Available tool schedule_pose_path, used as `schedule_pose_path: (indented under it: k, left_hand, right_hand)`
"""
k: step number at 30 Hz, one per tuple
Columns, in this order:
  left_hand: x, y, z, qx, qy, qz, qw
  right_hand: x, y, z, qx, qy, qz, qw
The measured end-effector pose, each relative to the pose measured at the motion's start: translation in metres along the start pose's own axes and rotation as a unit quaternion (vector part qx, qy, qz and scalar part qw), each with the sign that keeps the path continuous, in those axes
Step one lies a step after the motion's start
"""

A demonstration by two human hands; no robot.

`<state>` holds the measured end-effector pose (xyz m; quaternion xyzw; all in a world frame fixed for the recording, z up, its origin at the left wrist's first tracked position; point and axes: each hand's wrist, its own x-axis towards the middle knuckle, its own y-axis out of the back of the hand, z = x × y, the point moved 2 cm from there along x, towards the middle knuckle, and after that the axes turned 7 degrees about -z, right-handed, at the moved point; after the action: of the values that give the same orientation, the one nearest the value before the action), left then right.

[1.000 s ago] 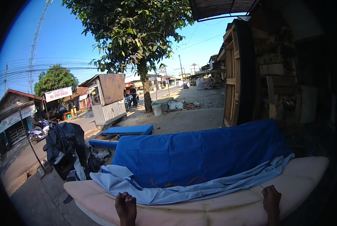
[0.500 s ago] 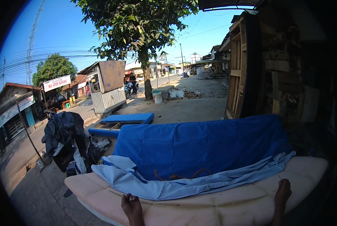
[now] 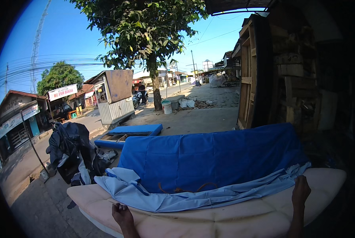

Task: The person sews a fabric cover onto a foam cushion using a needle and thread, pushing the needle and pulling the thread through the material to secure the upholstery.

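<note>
A long cushion of pale pinkish foam [image 3: 177,224] lies across in front of me. Over its far side runs a cover with a bright blue panel [image 3: 209,158] and a rumpled light blue underside [image 3: 161,201]. My right hand [image 3: 301,189] is closed at the right end of the light blue cloth, raised above the foam. The thin needle seen in its fingers a moment earlier is hard to make out now. My left hand [image 3: 122,214] is closed over the foam's near left part; whatever it may hold is hidden. A brown cord [image 3: 189,188] rests along the cover's fold.
A blue-covered frame [image 3: 129,133] lies on the paving beyond the cushion. Dark sheeting [image 3: 70,146] is heaped at the left. A wooden frame [image 3: 247,79] stands upright at the right. Farther off are a tree [image 3: 153,67], a bucket [image 3: 166,107], a metal-sided stall [image 3: 114,111] and a person [image 3: 141,91].
My right hand has risen toward the end of the light blue cloth. My left hand has shifted left, still closed. The view has tilted slightly.
</note>
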<state>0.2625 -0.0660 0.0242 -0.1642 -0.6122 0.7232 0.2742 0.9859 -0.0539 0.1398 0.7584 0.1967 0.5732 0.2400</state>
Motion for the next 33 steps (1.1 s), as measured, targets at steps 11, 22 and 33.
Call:
schedule_pose_path:
  k: [11,22,33]
  left_hand:
    - [-0.16,-0.216,-0.182,0.334,0.348,-0.386,0.786]
    - [-0.216,-0.188,-0.224,0.402,0.364,-0.459,0.704]
    - [-0.165,-0.155,-0.203,0.483,0.257,-0.334,0.767]
  right_hand:
    - [0.023,0.018,-0.231,0.287,0.39,-0.175,0.857]
    - [-0.006,-0.023,-0.212,0.453,0.197,-0.261,0.829]
    - [0.019,-0.039,-0.156,0.346,0.198,-0.356,0.845]
